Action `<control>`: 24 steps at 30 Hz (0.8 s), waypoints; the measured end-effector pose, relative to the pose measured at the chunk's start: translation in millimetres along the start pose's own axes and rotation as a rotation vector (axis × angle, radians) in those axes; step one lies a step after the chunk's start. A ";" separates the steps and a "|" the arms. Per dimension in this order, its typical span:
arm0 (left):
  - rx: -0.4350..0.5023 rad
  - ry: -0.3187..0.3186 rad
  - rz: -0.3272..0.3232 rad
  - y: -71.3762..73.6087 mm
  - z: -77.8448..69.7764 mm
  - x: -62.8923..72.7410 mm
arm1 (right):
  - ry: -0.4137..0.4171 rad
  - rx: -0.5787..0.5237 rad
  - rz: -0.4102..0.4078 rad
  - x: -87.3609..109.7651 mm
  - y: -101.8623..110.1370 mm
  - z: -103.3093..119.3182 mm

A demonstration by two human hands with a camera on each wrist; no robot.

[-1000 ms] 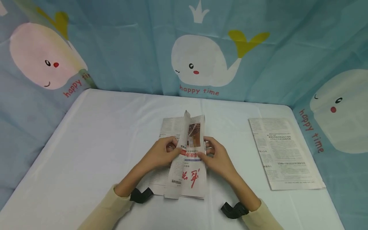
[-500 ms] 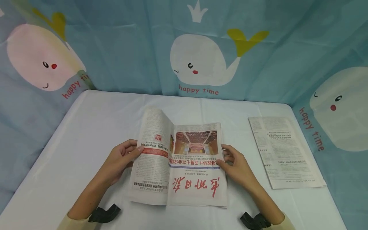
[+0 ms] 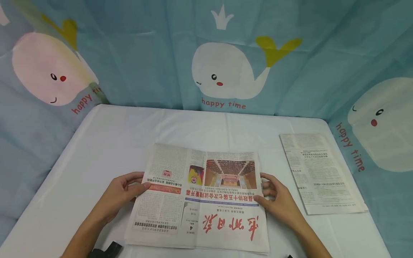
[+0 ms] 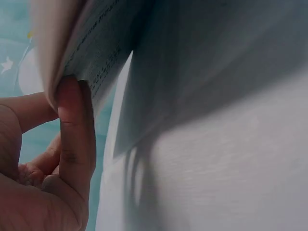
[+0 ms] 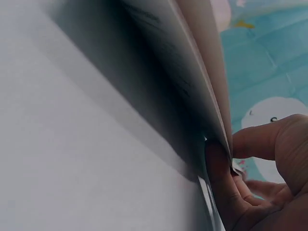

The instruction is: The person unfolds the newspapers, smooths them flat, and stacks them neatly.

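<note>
A newspaper (image 3: 193, 200) with red headline characters and colour photos is spread open in front of me in the head view, with a fold line down its middle. My left hand (image 3: 120, 193) pinches its left edge, thumb on top and fingers beneath. At the opposite edge my right hand (image 3: 279, 200) pinches the paper the same way. Both wrist views show the newspaper edge (image 4: 53, 57) between thumb and fingers, lifted off the white cloth with a shadow below it.
A second, folded newspaper (image 3: 324, 175) lies flat at the right of the white-covered table (image 3: 113, 136). Behind and at both sides hangs a blue curtain (image 3: 145, 71) printed with whales.
My hands have moved apart and toward me. The folded newspaper between them has opened out, its left page swinging from upright to nearly flat on the left.
</note>
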State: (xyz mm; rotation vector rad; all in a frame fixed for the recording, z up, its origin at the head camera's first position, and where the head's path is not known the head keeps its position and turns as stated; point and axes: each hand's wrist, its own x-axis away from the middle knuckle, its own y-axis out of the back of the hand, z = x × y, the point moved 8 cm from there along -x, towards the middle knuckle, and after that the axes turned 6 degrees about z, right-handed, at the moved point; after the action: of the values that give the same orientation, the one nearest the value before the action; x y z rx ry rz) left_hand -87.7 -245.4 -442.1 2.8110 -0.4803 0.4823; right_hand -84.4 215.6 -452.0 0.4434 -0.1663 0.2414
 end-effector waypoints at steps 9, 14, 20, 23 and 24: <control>-0.080 0.019 0.009 -11.2 14.7 5.9 | 0.032 0.101 -0.058 16.3 3.2 -6.3; -0.154 0.000 -0.007 -15.1 18.0 9.6 | 0.022 0.195 -0.071 22.6 3.2 0.2; -0.347 0.011 -0.091 -17.9 15.5 15.5 | -0.005 0.244 -0.047 31.2 1.8 3.6; -0.463 -0.001 -0.161 -16.8 9.4 19.8 | 0.023 0.254 -0.068 34.8 1.0 6.1; -0.493 -0.006 -0.185 -16.3 7.2 21.7 | 0.040 0.263 -0.077 36.0 0.5 7.0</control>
State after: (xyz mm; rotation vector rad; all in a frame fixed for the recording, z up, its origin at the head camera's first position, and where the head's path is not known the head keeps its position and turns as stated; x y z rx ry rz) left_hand -60.5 -238.6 -443.9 2.3510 -0.2871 0.2703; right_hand -50.7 219.9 -437.9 0.7041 -0.0783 0.1964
